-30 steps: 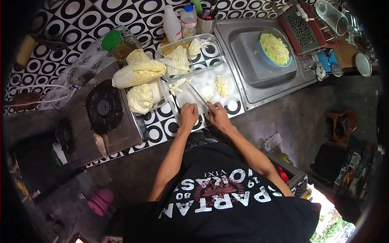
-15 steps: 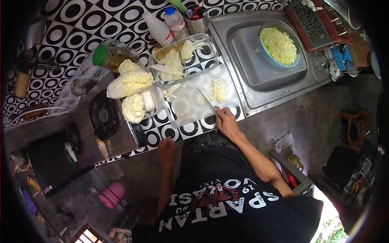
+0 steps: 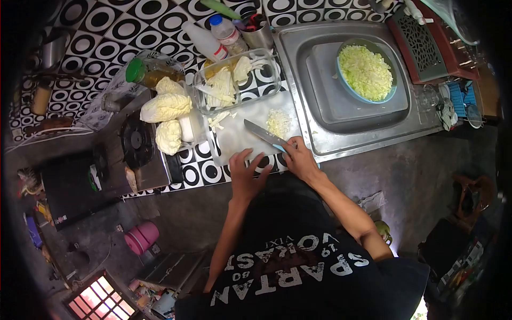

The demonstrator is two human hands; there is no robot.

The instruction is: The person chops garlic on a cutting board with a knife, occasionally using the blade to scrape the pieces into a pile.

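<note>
My right hand (image 3: 298, 158) grips the blue handle of a knife (image 3: 262, 135) whose blade lies across a clear cutting board (image 3: 242, 140) on the black-and-white counter. My left hand (image 3: 246, 173) rests with fingers spread at the board's near edge, holding nothing. A small heap of chopped cabbage (image 3: 277, 122) sits on the board beyond the blade. A glass dish (image 3: 234, 80) with cabbage leaves stands behind the board.
Whole napa cabbages (image 3: 165, 108) lie left of the board beside a gas stove (image 3: 136, 141). A steel sink (image 3: 352, 80) on the right holds a blue bowl of shredded cabbage (image 3: 365, 72). Bottles (image 3: 213, 37) and a utensil cup (image 3: 258, 32) stand at the back.
My left hand dropped below the counter edge, then came back up to the board's near edge. The knife blade swung from pointing away to lying more sideways across the board.
</note>
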